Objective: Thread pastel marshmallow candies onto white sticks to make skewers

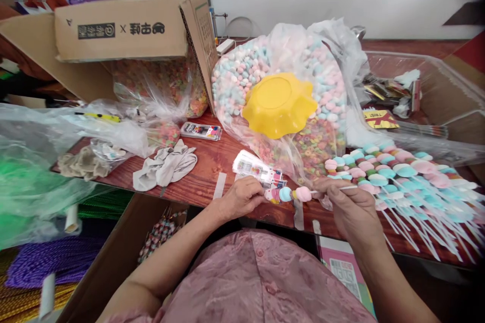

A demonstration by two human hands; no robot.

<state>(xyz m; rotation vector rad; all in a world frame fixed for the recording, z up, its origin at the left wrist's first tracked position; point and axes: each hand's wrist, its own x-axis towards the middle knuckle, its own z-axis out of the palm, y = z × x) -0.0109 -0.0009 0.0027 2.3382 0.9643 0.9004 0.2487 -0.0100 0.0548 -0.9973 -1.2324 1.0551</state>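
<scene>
A person in a pink top is working at the edge of a reddish wooden counter (212,161), holding a candy skewer (293,194) level between both hands. The left hand (242,197) is pinching the skewer's tip end, fingers pressed together around a small pink-and-yellow piece. Just right of that grip, a blue marshmallow and a pink one are sitting side by side on the thin white stick. The right hand (350,207) is pinching the bare stick farther along, fingers closed on it. Beyond the left hand, crumpled grey gloves (164,166) are lying on the counter under an open cardboard box (121,30). Above the two hands, a yellow bowl (278,105) is resting upside down on a clear bag of pastel marshmallows (235,75). Right of the right hand, a pile of finished skewers (409,176) is fanning across the counter, white sticks pointing toward the person.
</scene>
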